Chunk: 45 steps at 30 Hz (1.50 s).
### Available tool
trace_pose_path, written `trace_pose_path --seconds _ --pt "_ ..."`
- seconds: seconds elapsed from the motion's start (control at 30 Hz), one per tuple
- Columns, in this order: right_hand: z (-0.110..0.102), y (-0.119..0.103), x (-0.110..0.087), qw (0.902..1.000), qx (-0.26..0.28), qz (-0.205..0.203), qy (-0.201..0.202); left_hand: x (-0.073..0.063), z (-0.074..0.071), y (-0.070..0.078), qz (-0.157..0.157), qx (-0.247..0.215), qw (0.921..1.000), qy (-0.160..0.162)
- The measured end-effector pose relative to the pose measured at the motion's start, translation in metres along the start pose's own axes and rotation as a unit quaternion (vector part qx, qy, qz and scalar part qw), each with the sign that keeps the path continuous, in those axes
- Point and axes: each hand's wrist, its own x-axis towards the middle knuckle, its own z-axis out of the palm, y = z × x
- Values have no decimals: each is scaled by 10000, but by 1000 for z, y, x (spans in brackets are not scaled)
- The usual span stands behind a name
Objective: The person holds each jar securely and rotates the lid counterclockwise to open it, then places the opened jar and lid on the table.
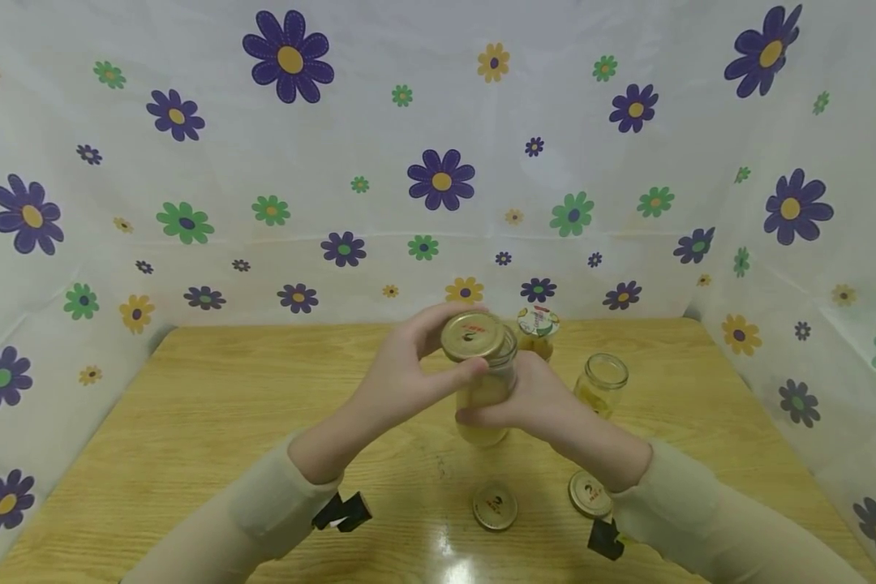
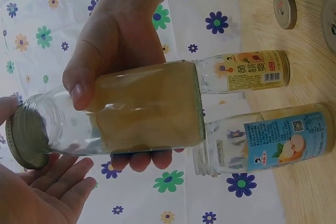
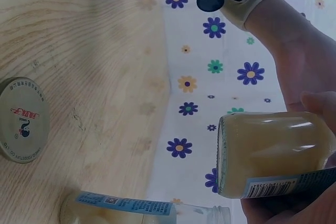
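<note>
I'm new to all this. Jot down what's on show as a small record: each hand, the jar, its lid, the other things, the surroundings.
Left hand: pinches the gold lid
Right hand: grips the held jar
Jar contents: pale, cloudy
Gold lid position: at the jar's mouth, off-centre, some rim showing
Other jars: yellow-labelled jar, blue-labelled jar
Loose lids: near lid, second lid
Surface: wooden table
Backdrop: flowered sheet

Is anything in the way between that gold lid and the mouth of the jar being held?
Nothing visible is. The left hand holds the gold lid off-centre at the mouth of the glass jar, gripped by the right hand; no other object shows between.
</note>
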Motion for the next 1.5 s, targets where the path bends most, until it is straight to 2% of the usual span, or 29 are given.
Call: trace_pose_path --seconds 0.43,0.7,1.03,1.5 --pt "4 -1 4 9998 -77 -177 -47 -11 -9 -4 -157 300 9994 69" --pt "7 -3 7 9997 -19 -205 -101 -19 -17 -3 -161 373 9991 120" --pt "11 -6 7 9996 193 -165 -103 -32 -26 -13 -85 521 9984 214" --pt "18 -6 9 9983 446 -295 -250 -53 -32 -32 -512 875 9946 206"
